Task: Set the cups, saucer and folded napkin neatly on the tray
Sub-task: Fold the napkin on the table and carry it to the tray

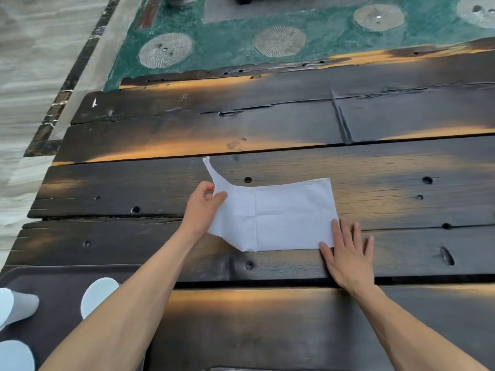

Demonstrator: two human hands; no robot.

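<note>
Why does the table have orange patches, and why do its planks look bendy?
Head view: warm, low light streaks the dark wooden table orange; the wide-angle lens bows the planks; the napkin is sharp, while the floor at far left smears.

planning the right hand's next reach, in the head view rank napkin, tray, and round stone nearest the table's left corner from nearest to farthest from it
1. Napkin: under the right hand's fingertips, at its near right corner.
2. Tray: far left, near edge of the table, behind the left forearm.
3. Round stone: beyond the table's far edge, upper left.
</note>
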